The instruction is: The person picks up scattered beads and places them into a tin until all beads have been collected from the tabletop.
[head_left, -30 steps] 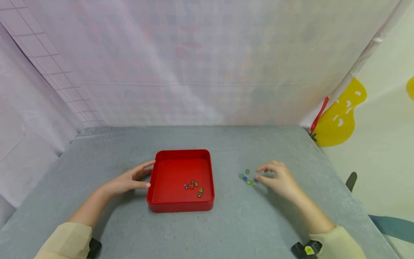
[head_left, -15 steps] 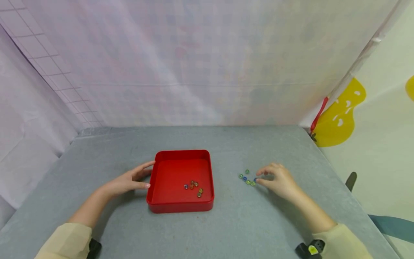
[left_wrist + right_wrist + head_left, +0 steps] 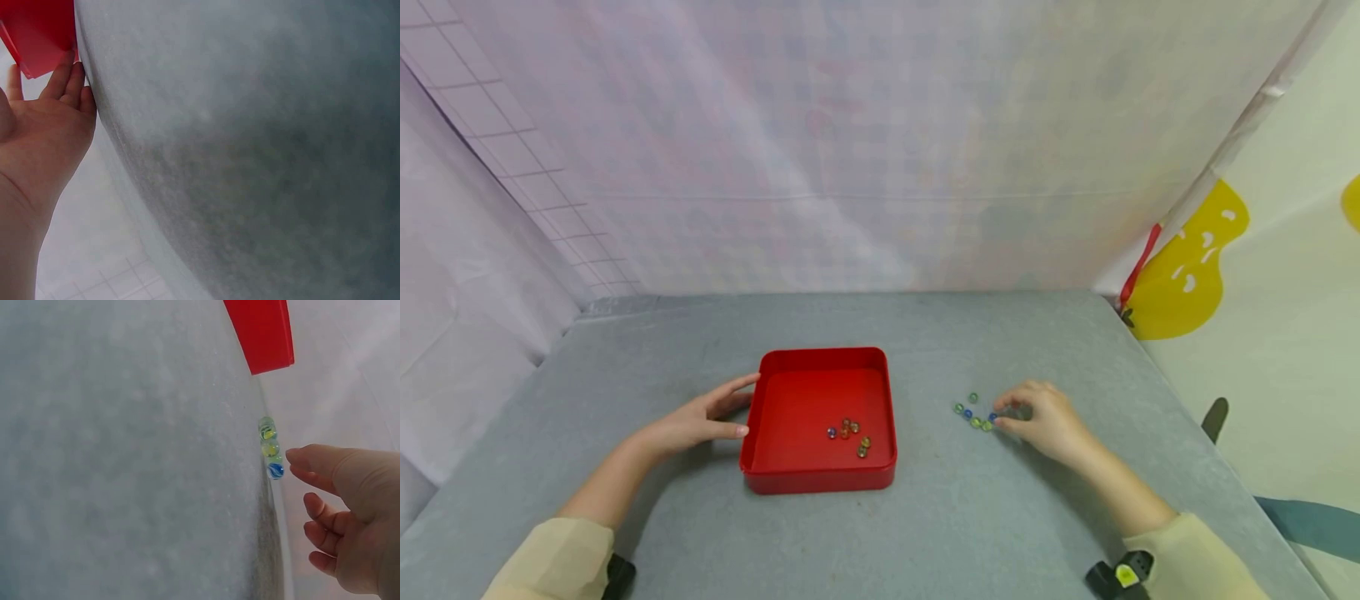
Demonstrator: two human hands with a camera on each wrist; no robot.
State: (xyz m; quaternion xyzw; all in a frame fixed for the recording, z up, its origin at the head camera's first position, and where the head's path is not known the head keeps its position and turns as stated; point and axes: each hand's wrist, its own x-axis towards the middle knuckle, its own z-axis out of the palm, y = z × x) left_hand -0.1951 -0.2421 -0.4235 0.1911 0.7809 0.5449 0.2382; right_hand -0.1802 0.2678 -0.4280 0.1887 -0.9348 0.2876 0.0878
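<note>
My left hand (image 3: 703, 419) rests against the left wall of a square red tray (image 3: 820, 481), its fingers fairly straight. In the left wrist view, fingertips touch the red tray wall (image 3: 44, 53). Several glass marbles (image 3: 865, 442) lie inside the tray, toward its front right. Right of the tray, a small cluster of green marbles (image 3: 975, 422) and blue ones lies on the table. My right hand (image 3: 1045, 421) is beside a blue marble (image 3: 992, 417), thumb and forefinger apart near it. The right wrist view shows that blue marble (image 3: 275, 470) just beyond the fingertips, not gripped.
The grey cloth-covered table (image 3: 700, 533) spreads around the tray. A pale patterned curtain (image 3: 865, 150) hangs behind it. To the right hangs a white sheet with a yellow printed shape (image 3: 1187, 275).
My right hand has shifted very slightly, and more of the blue marble by its fingertips shows now. The left hand and the tray hold almost the same place.
</note>
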